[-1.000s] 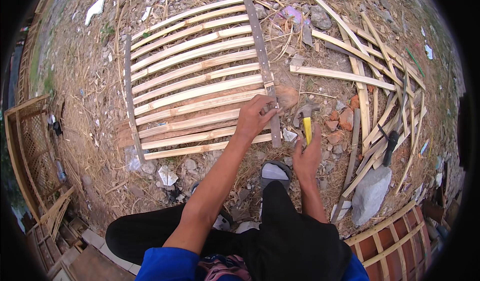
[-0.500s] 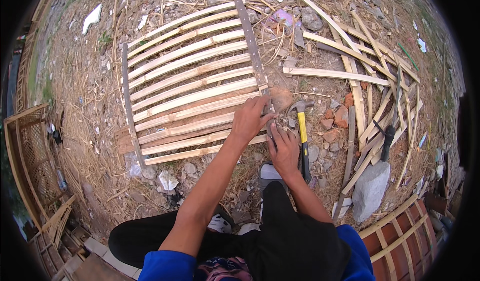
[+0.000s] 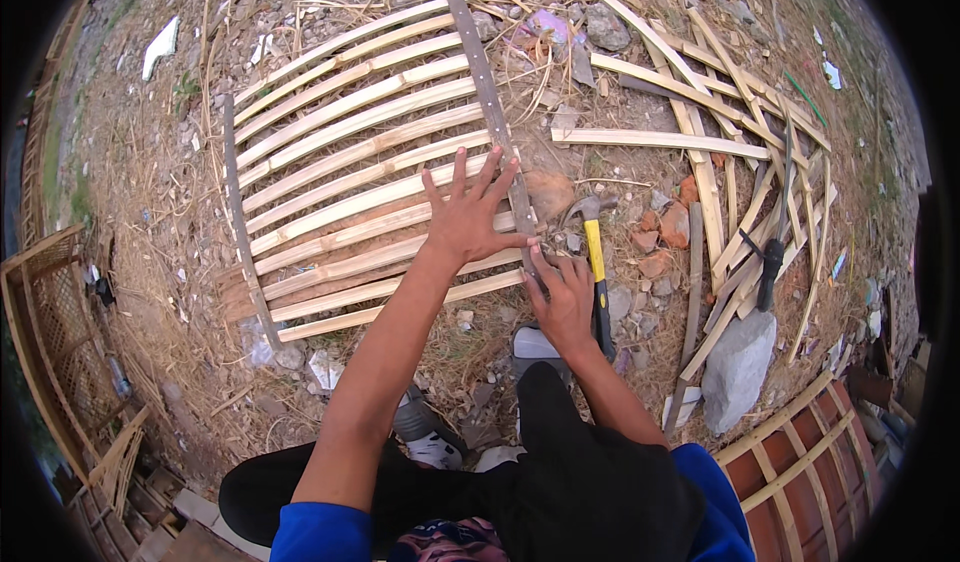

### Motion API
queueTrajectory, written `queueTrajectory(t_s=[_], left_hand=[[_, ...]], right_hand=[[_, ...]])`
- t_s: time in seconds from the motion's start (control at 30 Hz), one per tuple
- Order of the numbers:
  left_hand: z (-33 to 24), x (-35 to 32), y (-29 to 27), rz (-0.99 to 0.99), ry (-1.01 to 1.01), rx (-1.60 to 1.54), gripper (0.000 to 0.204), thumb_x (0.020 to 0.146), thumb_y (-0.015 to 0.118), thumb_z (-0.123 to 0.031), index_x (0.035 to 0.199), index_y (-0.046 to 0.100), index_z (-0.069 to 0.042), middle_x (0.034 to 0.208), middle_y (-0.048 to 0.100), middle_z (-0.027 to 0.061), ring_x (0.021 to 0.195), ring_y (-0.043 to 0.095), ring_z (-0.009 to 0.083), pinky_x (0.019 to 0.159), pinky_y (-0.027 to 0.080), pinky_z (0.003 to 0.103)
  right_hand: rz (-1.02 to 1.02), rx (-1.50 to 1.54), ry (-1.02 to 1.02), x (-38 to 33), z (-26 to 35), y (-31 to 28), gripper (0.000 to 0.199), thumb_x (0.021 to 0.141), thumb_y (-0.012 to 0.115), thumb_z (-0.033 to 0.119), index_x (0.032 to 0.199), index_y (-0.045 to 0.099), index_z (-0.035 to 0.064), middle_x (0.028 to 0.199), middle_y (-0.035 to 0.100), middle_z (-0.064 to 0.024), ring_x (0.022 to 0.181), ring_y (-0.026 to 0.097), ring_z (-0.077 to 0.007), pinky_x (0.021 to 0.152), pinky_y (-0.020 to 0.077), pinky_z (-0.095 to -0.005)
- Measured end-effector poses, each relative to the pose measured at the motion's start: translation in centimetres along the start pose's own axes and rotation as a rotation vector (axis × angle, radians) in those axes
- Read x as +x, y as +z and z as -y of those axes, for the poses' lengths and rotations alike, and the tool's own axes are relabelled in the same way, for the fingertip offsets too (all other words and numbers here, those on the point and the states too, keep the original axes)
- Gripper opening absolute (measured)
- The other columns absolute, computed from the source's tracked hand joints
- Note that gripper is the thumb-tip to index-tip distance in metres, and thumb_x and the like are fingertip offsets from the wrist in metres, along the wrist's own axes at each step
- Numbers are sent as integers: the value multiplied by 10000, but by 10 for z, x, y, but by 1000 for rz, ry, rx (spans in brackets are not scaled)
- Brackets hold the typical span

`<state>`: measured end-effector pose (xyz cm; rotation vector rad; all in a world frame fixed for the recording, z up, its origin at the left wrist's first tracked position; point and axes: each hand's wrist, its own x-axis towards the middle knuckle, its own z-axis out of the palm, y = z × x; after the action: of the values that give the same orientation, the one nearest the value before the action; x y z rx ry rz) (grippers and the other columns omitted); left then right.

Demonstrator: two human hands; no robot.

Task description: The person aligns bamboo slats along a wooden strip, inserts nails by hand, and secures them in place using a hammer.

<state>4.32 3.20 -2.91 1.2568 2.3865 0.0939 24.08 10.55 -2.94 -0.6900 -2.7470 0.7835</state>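
On the ground lies a slatted panel of pale wooden strips (image 3: 362, 150), joined at both sides by dark wooden rails (image 3: 484, 87). My left hand (image 3: 470, 210) rests with fingers spread across the slats and the right-hand rail, holding nothing. At that rail's near end, my right hand (image 3: 562, 302) has its fingers bent against the wood. Its fingertips are partly hidden, and any small item in them cannot be made out. Just right of it lies a claw hammer (image 3: 596, 247) with a yellow and black handle.
Loose pale strips (image 3: 712, 212) lie in a crossed pile at right, with a black-handled blade (image 3: 770, 272) on them. Nearby are a large grey stone (image 3: 740, 372) and red brick pieces (image 3: 675, 225). A lattice frame (image 3: 65, 332) stands far left; a slatted reddish panel (image 3: 800, 462) lies lower right.
My left hand has opened from bent fingers at the rail to a spread palm, slightly up and left. My right hand stays by the rail's near end. The whole view has shifted slightly.
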Motion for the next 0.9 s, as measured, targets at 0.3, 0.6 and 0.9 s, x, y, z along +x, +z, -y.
queueTrajectory(t_s=[0.3,0.6,0.9], left_hand=[[-7,17,-16,312,-68,-18,1335,539,601,-908,1572,17,-296,1645,-48,35,1480,-98,423,1052,-25,798],[-10,16,-24,341,-93,-36,1529,397,720,-866,1570,-52,-261,1641,-81,80,1472,-122,439,1047,-26,799],[-13,16,-24,328,-104,-60,1525,400,755,-821,1568,-56,-271,1645,-73,47,1476,-120,427,1046,-28,802]], right_hand=[[-30,57,26,-2,1,-7,381,809,741,201,1176,682,118,1046,606,-70,990,543,-294,877,406,-432],[123,-141,343,-27,-35,-48,506,793,712,152,1236,518,5,1158,534,-190,1095,495,-373,927,403,-479],[279,-151,311,-17,-46,-61,490,778,651,97,1215,468,-33,1078,548,-250,1001,550,-460,842,467,-511]])
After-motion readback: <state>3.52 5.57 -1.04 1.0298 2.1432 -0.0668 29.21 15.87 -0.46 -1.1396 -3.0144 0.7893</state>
